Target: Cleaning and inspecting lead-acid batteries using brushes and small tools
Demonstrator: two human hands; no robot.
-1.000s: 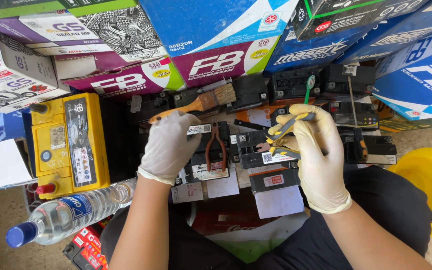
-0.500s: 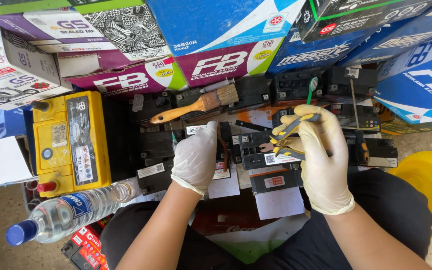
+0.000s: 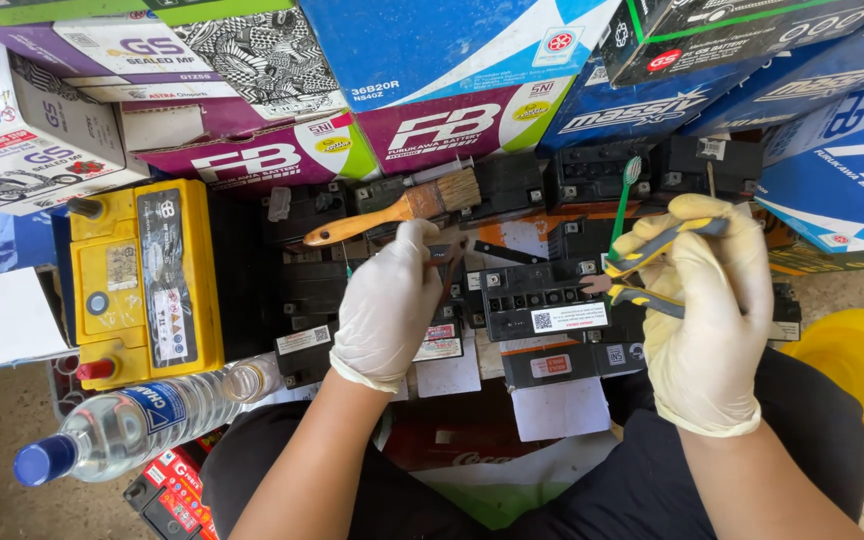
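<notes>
My left hand (image 3: pixel 387 305), in a white glove, is closed over red-handled pliers (image 3: pixel 449 258); one handle sticks out past my fingers. It rests on a row of small black batteries (image 3: pixel 532 300) with white labels. My right hand (image 3: pixel 707 320), also gloved, holds pliers with yellow-and-grey handles (image 3: pixel 652 270) above the right end of the same row. The jaws of both tools are hidden by my hands.
A wooden paintbrush (image 3: pixel 392 215) and a green toothbrush (image 3: pixel 624 195) lie on the batteries behind. A yellow battery (image 3: pixel 142 285) stands at left, a water bottle (image 3: pixel 122 430) in front of it. Stacked battery cartons (image 3: pixel 432 90) line the back; a yellow bucket (image 3: pixel 852 380) is at right.
My left hand has slid right and down over the red-handled pliers and closed on them. My right hand has stayed where it was with its pliers.
</notes>
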